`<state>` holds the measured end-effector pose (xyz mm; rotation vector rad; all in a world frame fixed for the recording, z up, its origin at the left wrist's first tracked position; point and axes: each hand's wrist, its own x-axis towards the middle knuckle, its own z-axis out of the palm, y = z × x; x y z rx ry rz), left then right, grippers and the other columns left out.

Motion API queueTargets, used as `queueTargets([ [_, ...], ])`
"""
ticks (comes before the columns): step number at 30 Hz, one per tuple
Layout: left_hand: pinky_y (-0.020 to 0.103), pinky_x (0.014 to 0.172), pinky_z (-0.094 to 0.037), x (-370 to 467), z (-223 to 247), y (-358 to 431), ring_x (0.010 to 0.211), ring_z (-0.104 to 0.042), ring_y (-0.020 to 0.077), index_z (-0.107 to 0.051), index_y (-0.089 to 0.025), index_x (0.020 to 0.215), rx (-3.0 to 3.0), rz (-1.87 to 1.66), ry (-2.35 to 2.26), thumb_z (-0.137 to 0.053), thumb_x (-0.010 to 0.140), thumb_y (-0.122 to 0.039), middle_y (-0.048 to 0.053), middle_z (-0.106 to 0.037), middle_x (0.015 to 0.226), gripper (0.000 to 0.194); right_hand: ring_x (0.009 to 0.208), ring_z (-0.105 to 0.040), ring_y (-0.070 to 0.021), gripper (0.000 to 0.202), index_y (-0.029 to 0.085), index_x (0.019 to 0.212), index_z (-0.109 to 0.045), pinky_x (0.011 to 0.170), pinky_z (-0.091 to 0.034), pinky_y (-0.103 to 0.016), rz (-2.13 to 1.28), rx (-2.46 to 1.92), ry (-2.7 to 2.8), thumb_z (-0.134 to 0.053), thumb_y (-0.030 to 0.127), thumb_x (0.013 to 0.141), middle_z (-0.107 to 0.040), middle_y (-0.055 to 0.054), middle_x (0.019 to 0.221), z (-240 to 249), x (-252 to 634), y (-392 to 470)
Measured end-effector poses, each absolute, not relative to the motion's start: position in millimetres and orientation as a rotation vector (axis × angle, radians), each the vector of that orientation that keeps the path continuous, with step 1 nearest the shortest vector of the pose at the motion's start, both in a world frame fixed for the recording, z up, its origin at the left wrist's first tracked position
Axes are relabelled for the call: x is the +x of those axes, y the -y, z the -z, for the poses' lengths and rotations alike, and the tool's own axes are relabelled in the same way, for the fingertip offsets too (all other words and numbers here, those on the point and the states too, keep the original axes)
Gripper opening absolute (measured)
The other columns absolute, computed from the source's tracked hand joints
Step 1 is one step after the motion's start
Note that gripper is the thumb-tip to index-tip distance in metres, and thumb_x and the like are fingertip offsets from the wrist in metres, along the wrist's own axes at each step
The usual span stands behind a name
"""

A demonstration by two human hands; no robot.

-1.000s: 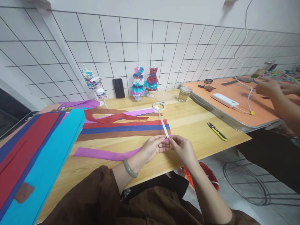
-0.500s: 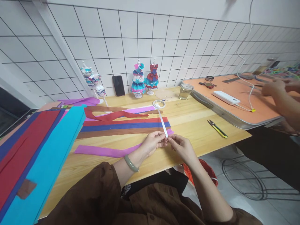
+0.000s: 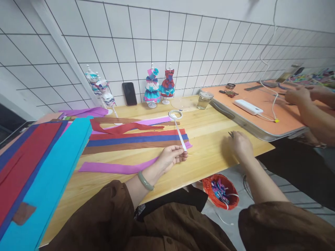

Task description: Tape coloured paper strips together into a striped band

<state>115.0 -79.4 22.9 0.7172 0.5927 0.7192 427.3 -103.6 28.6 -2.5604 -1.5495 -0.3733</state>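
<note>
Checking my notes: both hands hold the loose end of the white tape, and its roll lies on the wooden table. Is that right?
Not quite. The head view shows only the left hand holding the white tape; the right hand is over the snips, tips showing. The roll does lie on the wooden table.

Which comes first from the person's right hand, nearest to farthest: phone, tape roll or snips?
1. Snips: held in the right hand.
2. Tape roll: to that hand's left.
3. Phone: farther left, propped up beyond the roll.
</note>
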Motion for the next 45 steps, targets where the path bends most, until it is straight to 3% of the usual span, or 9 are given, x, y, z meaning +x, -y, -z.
queueTargets([
  [5,0.028,0.07,-0.049,115,-25,79,0.067,-0.063,0.0129,-0.058,-0.01,0.082,0.691,-0.712,-0.61,-0.069,0.068,-0.01,0.006,-0.065,0.072,0.018,0.083,-0.061,-0.0285,0.03,0.003,0.097,-0.062,0.065,-0.041,-0.034,0.381,-2.677,1.608,-0.038,0.007,0.081,-0.065,-0.022,0.086,-17,449,109],
  [11,0.03,0.073,-0.049,115,-24,79,0.068,-0.063,0.0127,-0.058,-0.01,0.083,0.686,-0.718,-0.606,-0.07,0.067,-0.008,0.006,-0.066,0.073,0.02,0.083,-0.061,-0.0285,0.033,0.009,0.102,-0.064,0.068,-0.042,-0.036,0.339,-2.478,1.55,-0.038,0.018,0.083,-0.066,-0.02,0.092,-11,432,121],
  [14,0.031,0.075,-0.049,115,-22,79,0.069,-0.063,0.0131,-0.058,-0.01,0.084,0.679,-0.734,-0.589,-0.071,0.066,-0.009,0.006,-0.066,0.074,0.022,0.076,-0.061,-0.0244,0.038,0.012,0.106,-0.063,0.066,-0.045,-0.034,-0.051,-2.136,1.365,-0.045,0.035,0.082,-0.067,-0.014,0.085,-13,402,131],
  [18,0.031,0.075,-0.049,115,-22,79,0.068,-0.064,0.0132,-0.058,-0.01,0.083,0.679,-0.745,-0.574,-0.072,0.065,-0.01,0.006,-0.066,0.073,0.023,0.051,-0.05,-0.0128,0.049,0.014,0.111,-0.057,0.046,-0.04,-0.026,-0.755,-1.703,1.122,-0.053,0.049,0.076,-0.062,-0.006,0.076,-22,338,151],
  [24,0.03,0.074,-0.049,114,-22,80,0.069,-0.064,0.0136,-0.058,-0.01,0.084,0.679,-0.757,-0.553,-0.072,0.064,-0.011,0.006,-0.066,0.073,0.024,0.039,-0.031,-0.0054,0.049,0.015,0.102,-0.061,0.037,-0.022,-0.021,-1.071,-1.516,0.992,-0.053,0.056,0.075,-0.046,0.003,0.06,-38,275,162],
  [27,0.03,0.073,-0.049,115,-21,80,0.069,-0.064,0.0137,-0.058,-0.01,0.084,0.688,-0.758,-0.547,-0.072,0.065,-0.011,0.006,-0.066,0.073,0.024,0.038,-0.031,-0.0067,0.051,0.015,0.1,-0.061,0.037,-0.021,-0.022,-1.034,-1.559,1.04,-0.057,0.058,0.072,-0.043,0.005,0.052,-39,267,155],
  [30,0.03,0.073,-0.049,115,-22,80,0.069,-0.064,0.0136,-0.058,-0.01,0.084,0.692,-0.754,-0.553,-0.072,0.065,-0.011,0.007,-0.066,0.073,0.023,0.043,-0.042,-0.0103,0.05,0.014,0.099,-0.061,0.041,-0.03,-0.023,-0.888,-1.628,1.143,-0.062,0.055,0.07,-0.047,0.004,0.05,-39,264,145],
  [34,0.03,0.074,-0.049,114,-22,79,0.069,-0.064,0.0136,-0.057,-0.01,0.083,0.694,-0.735,-0.547,-0.071,0.066,-0.011,0.007,-0.066,0.074,0.022,0.062,-0.056,-0.0157,0.042,0.015,0.089,-0.063,0.057,-0.043,-0.027,-0.763,-1.604,1.265,-0.062,0.053,0.071,-0.062,-0.003,0.067,-40,260,134],
  [45,0.031,0.075,-0.048,113,-22,80,0.068,-0.062,0.0129,-0.058,-0.011,0.084,0.738,-0.729,-0.53,-0.075,0.062,-0.016,0.006,-0.065,0.079,0.029,0.068,-0.057,-0.0178,0.031,0.017,0.072,-0.061,0.066,-0.045,-0.029,-0.724,-1.578,1.414,-0.056,0.047,0.077,-0.065,-0.004,0.071,-39,252,129],
])
